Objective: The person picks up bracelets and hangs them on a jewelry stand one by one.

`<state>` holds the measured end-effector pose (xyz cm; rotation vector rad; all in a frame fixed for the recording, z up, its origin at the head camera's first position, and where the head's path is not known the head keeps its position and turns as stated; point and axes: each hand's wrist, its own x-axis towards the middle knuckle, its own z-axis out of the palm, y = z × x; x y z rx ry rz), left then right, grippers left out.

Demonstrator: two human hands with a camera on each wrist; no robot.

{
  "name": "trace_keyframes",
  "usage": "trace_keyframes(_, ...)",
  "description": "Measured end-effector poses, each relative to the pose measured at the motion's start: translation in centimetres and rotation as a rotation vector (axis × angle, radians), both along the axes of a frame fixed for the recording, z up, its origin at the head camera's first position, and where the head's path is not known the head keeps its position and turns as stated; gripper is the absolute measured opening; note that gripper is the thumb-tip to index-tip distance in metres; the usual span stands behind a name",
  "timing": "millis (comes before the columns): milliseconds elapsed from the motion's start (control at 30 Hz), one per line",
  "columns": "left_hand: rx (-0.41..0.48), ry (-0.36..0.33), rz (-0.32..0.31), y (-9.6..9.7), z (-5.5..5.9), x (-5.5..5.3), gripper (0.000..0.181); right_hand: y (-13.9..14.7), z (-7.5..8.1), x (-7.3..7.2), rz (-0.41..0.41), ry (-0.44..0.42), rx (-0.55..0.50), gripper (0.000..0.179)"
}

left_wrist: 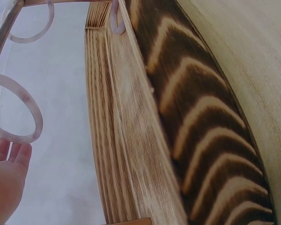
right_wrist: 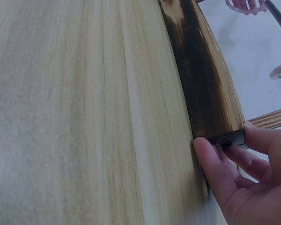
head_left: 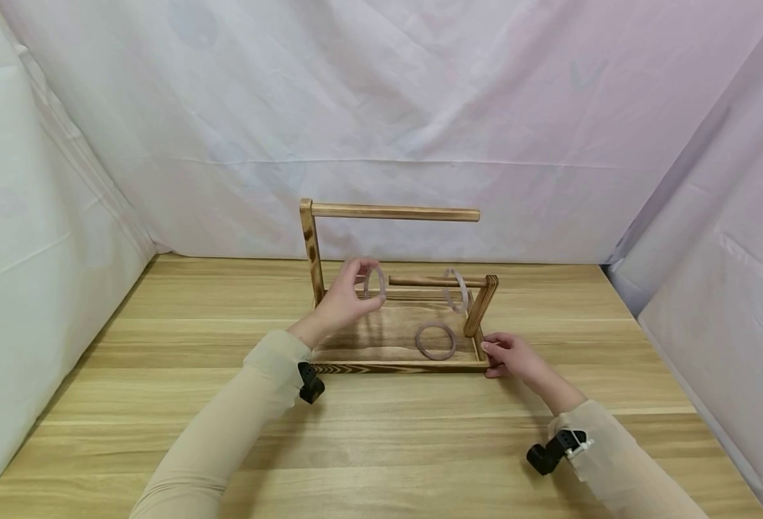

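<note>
My left hand point(head_left: 345, 299) pinches a pale, translucent bangle point(left_wrist: 36, 112) between thumb and fingers. This bangle stands upright beside the free left end of the lower rod point(head_left: 414, 281) of a wooden rack point(head_left: 394, 368). A second pale bangle point(head_left: 464, 292) hangs on that rod near its right post. A purplish bangle point(head_left: 437, 357) lies flat in the rack's tray base. At the tray's front right corner, my right hand point(head_left: 518, 360) grips the wood, with the thumb at the top edge and fingers against the outer side point(right_wrist: 225, 139).
A taller post point(head_left: 312, 249) rises at the rack's left, carrying an upper rod point(head_left: 394, 212) that extends right to a free end. The rack rests on a wood-grain table point(head_left: 381, 447). Pale cloth point(head_left: 381, 108) hangs behind and at both sides.
</note>
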<state>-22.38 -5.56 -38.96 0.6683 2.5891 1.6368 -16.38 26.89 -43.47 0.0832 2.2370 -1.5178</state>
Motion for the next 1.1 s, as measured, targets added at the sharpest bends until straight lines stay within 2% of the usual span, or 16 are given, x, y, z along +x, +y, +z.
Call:
trace_keyframes(467, 0.021, 0.018, -0.002, 0.0, 0.4, -0.1, 0.058, -0.1, 0.1, 0.0, -0.001, -0.003, -0.002, 0.046)
trace_keyframes(733, 0.026, 0.0, -0.009, 0.5, 0.9, 0.0, 0.058, 0.0, 0.0, 0.0, -0.002, -0.008, 0.008, 0.047)
trace_keyframes(1100, 0.016, 0.011, -0.027, 1.2, 1.5, 0.1, 0.058, 0.0, 0.0, 0.0, -0.001, 0.002, -0.003, 0.045)
